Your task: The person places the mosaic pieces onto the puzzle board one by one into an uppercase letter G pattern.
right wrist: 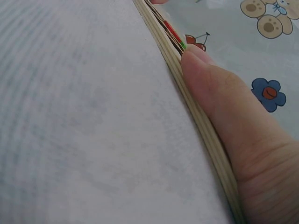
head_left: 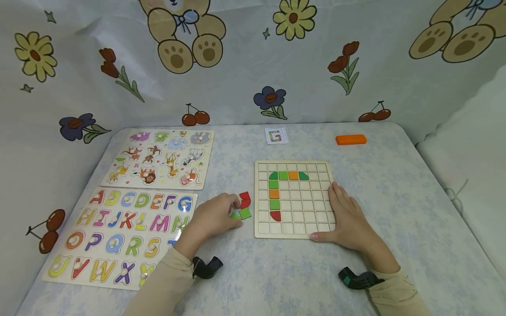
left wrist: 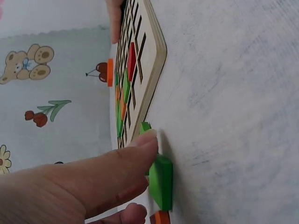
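A square wooden grid board [head_left: 294, 235] lies on the table, holding a row and column of green, orange and red tiles. My left hand [head_left: 215, 215] is beside a small pile left of it, thumb and fingers curved with a gap between them. In that gap lies a green tile [head_left: 234, 216], near another green tile [head_left: 245, 213] and red tiles [head_left: 245, 199]. The left wrist view shows the thumb overlapping a green tile [left wrist: 161, 182], with an orange piece [left wrist: 160, 217] below. My right hand [head_left: 349, 219] rests along the board's right side, fingers straight, thumb at the near edge.
An alphabet puzzle board [head_left: 106, 219] and an animal puzzle board [head_left: 154, 160] lie at the left, partly under the left forearm. Behind the grid board are a small pattern card [head_left: 276, 136] and an orange block [head_left: 351, 139]. A printed cloth hangs behind the table.
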{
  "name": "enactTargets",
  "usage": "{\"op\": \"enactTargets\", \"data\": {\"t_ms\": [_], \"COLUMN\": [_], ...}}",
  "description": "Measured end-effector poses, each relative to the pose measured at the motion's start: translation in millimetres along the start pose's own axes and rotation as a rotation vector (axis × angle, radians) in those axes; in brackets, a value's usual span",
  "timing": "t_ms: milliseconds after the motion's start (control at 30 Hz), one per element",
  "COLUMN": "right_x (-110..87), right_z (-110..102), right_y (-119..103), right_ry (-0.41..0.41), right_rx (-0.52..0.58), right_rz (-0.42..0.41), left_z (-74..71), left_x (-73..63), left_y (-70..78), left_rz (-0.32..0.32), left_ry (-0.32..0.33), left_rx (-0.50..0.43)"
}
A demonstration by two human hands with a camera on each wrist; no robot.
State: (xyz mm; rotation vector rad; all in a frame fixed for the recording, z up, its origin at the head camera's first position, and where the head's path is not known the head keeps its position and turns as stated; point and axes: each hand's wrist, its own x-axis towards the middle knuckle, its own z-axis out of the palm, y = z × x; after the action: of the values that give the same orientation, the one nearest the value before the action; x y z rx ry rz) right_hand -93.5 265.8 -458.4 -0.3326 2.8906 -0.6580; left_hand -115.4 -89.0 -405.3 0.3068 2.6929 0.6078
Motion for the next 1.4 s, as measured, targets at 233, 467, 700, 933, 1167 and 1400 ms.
{"op": "enactTargets", "data": {"t_ms": [233, 467, 700, 933, 1167, 1400], "right_x": [-0.5, 0.1, 0.3, 0.2, -1.3, -1.5], "right_z": [0.1, 1.1, 1.1, -0.1, -1.5, -2.2], "right_y": [0.4, 1.2, 1.8, 1.0, 1.4, 0.2], "right_ry": [0.005, 0.008, 0.010, 0.001, 0.000, -0.006], "right_rx": [0.000, -0.001, -0.003, -0.003, -0.006, 0.002], "right_rz": [-0.006, -0.003, -0.007, -0.002, -0.004, -0.010], "left_z": [9.6, 11.5, 12.0, 7.1, 12.3, 37.1], "left_x": [2.8, 5.0, 6.1, 8.7, 13.4, 17.8], "left_y": [8.3, 11.8, 10.4, 15.6, 47.9, 72.0], "left_rz": [-0.002, 0.003, 0.037, 0.048, 0.101, 0.170], "left_ry": [0.047, 0.071, 0.127, 0.153, 0.116, 0.105], "left_rx": [0.039, 0.002, -0.086, -0.265, -0.375, -0.307]}}
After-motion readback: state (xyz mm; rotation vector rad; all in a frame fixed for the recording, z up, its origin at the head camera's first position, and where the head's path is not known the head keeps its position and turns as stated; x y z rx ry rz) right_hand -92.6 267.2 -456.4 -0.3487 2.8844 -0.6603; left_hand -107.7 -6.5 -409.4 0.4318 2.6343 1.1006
